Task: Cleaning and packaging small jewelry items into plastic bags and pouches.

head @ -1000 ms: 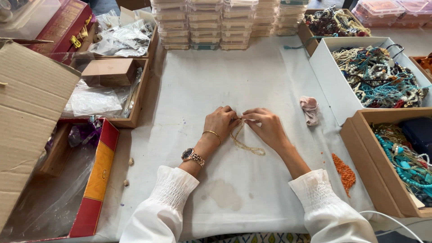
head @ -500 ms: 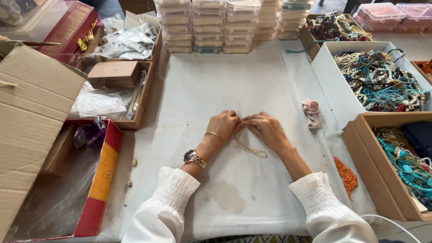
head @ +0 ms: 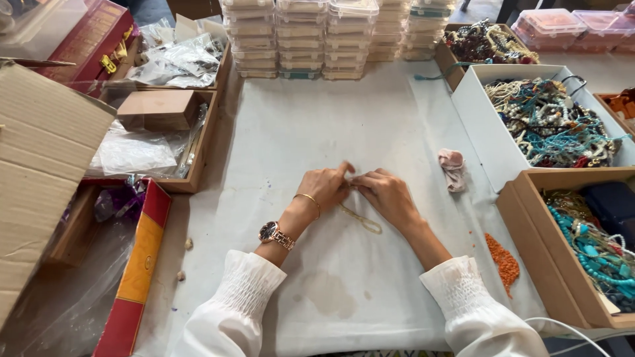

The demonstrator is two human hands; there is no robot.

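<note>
A: In the head view, what can't you make out?

B: Where the two hands meet. The left hand [head: 325, 186] and right hand [head: 385, 192] have their fingertips pressed together over one end of a thin pale beaded strand [head: 362, 219], and the fingers hide the pinch itself. Both hands look closed narrowly on that end. The rest of the strand trails in a loop onto the white table cover [head: 344, 125], between the wrists.

A: Anything cut off?

B: The cardboard carton [head: 40, 172] runs off the left edge, and the pink lidded containers [head: 569, 26] are clipped at the top right.

A: And the packaging?

B: Stacks of clear flat plastic cases [head: 324, 36] line the far edge. A white box [head: 473, 106] of tangled turquoise and cream necklaces sits to the right, and nearer is a brown box [head: 529, 218] of turquoise beads. A red and yellow box [head: 135, 271] with clear plastic sits at lower left, a small brown carton [head: 159, 109] above it.

A: Loose bits?

B: A pink cloth scrap [head: 453, 168] near the right hand and an orange bead pile [head: 504, 261] by the right sleeve.
</note>
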